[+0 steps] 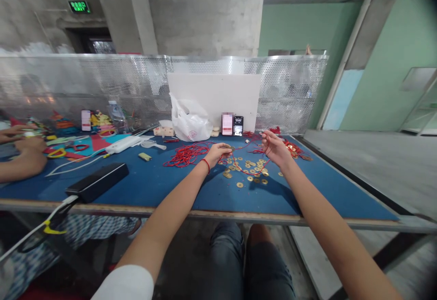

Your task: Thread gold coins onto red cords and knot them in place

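Observation:
My left hand (218, 154), with a red string round its wrist, pinches a brass-coloured coin (228, 147) above the table. From there a red cord (246, 171) sags in a loop and rises to my right hand (275, 149), whose fingers are closed on it. Loose holed coins (240, 185) lie scattered on the blue tabletop below both hands. A tangled heap of red cord (187, 154) rests just left of my left hand. Beyond my right hand sits a pile of red cords with coins (297, 150). Whether the cord passes through the held coin is too small to tell.
A white plastic bag (191, 120) and two phones (232, 124) stand at the back. Toward the left are a black box-shaped device (97, 181), a white power strip (127, 143) and scissors (68, 150). A co-worker's arms (25, 156) rest at the far left.

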`<state>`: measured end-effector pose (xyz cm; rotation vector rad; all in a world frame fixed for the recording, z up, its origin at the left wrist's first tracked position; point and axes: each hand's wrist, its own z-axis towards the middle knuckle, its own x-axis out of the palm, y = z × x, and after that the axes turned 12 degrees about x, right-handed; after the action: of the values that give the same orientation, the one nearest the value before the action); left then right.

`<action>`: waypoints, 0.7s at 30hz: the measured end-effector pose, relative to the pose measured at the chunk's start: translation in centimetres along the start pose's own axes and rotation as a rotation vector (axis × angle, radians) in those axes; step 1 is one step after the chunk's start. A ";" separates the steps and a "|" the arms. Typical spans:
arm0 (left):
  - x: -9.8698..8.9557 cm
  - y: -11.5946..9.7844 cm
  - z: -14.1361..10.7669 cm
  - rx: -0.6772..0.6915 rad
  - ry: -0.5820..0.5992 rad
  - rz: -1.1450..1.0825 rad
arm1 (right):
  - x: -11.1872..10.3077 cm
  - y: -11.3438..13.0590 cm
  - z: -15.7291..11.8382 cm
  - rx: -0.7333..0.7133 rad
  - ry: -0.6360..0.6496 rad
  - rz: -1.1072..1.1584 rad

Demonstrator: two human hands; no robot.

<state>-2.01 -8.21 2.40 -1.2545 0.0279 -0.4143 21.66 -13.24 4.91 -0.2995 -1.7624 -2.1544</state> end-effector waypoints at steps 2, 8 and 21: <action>-0.1 0.1 0.1 0.000 0.000 -0.015 | 0.0 -0.2 0.2 0.014 -0.029 0.011; -0.6 0.0 0.4 -0.019 -0.051 -0.005 | -1.2 -0.2 1.5 -0.041 -0.262 0.338; -0.5 -0.2 0.5 -0.045 -0.133 -0.023 | -5.4 0.2 2.7 -0.022 -0.724 0.544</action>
<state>-2.42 -7.61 2.60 -1.3258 -0.0906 -0.3509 26.54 -9.98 3.63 -1.5209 -1.6856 -1.7598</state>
